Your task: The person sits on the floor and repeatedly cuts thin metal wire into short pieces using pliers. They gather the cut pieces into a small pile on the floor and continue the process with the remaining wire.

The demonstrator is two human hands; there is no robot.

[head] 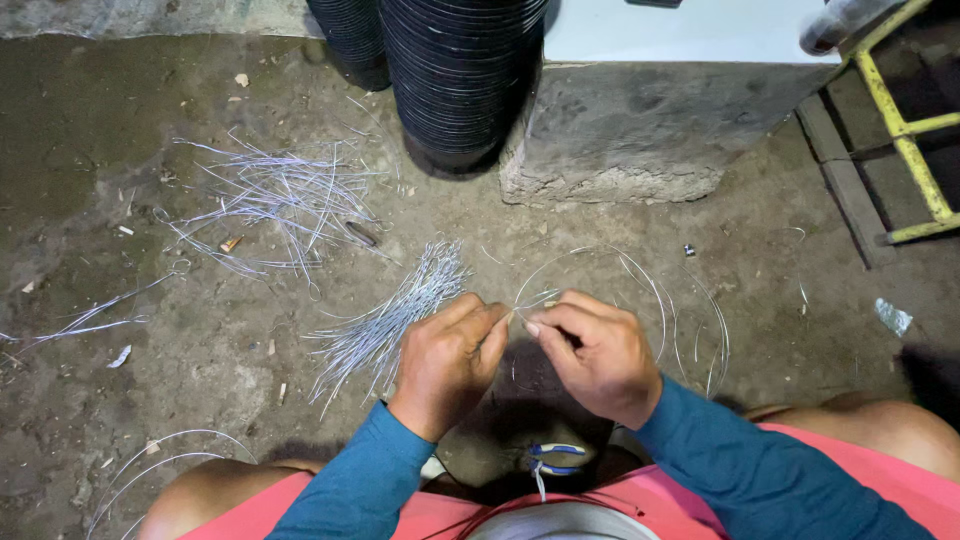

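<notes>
My left hand (447,360) and my right hand (597,352) meet over the dirt floor, both pinching a thin silver wire (528,298) between thumb and fingers. The wire arcs away to the right in a loop (655,290). Just left of my left hand lies a bundle of short cut wires (390,320). A pair of pliers with blue and white handles (556,459) rests on the ground between my knees.
A second scattered pile of wires (275,200) lies farther left. Two stacks of black round pots (455,80) stand at the back, beside a concrete block (640,130). A yellow metal frame (905,130) is at the right. Curved wires (165,455) lie near my left knee.
</notes>
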